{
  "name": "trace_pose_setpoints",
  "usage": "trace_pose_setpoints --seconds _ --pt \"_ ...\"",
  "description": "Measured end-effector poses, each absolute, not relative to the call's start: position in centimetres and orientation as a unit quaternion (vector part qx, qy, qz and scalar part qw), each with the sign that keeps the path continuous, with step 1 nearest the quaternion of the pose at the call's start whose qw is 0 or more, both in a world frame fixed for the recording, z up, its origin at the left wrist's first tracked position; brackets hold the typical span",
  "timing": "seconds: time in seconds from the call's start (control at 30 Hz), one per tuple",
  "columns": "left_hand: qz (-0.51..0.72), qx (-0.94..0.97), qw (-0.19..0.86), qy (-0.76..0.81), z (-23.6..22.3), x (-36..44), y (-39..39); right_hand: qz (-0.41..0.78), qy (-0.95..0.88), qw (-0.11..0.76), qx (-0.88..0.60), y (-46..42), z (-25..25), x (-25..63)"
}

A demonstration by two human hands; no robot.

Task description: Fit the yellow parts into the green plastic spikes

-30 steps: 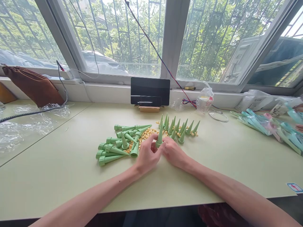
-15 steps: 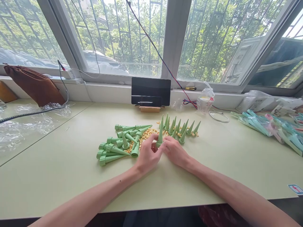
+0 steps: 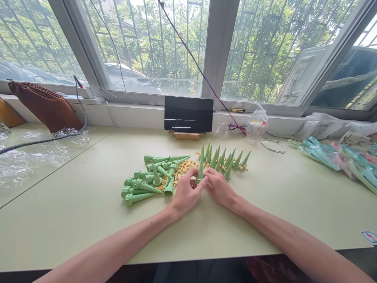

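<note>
My left hand [image 3: 188, 190] grips a green watering spike [image 3: 200, 167] by its base, point upward. Close against its right side is my right hand [image 3: 219, 188], fingers pinched together at the base; whatever lies between them is hidden. Left of my hands lies a pile of green spikes [image 3: 144, 185], mostly on their sides, with one standing [image 3: 156, 176]. Small yellow plastic valves [image 3: 183, 168] are heaped between this pile and my left hand. Beyond my right hand several spikes [image 3: 229, 169] stand upright, some with yellow pieces at their bases.
A black tablet [image 3: 188, 112] leans on a stand at the back. To its right are a bagged cup [image 3: 255, 127] and a coiled white cable [image 3: 273, 146]. Teal and pink plastic pieces [image 3: 332, 155] lie far right. A brown pouch [image 3: 47, 110] and clear wrapping [image 3: 26, 157] occupy the left.
The view has shifted slightly. Both hands stay at the same spike, with barely any movement of the fingers. Another person's hand at the far right edge has gone out of sight.
</note>
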State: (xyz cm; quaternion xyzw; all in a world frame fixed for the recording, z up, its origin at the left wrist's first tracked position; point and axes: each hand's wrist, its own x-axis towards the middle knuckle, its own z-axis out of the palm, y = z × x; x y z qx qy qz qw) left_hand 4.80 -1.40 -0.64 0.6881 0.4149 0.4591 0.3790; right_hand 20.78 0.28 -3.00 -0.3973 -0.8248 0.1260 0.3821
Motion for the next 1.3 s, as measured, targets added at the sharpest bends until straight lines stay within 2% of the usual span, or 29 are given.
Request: trace_pose_setpoints --seconds 0.5,1.3 --pt "0.464 0.681 0.379 0.421 -0.7 4.6 -1.0 0.13 -0.793 0.457 -0.381 0.2 -2.5 21.0" --pt "0.461 0.685 0.383 0.415 -0.4 4.6 -1.1 0.202 -0.751 0.485 -0.4 -0.3 -1.6 20.7"
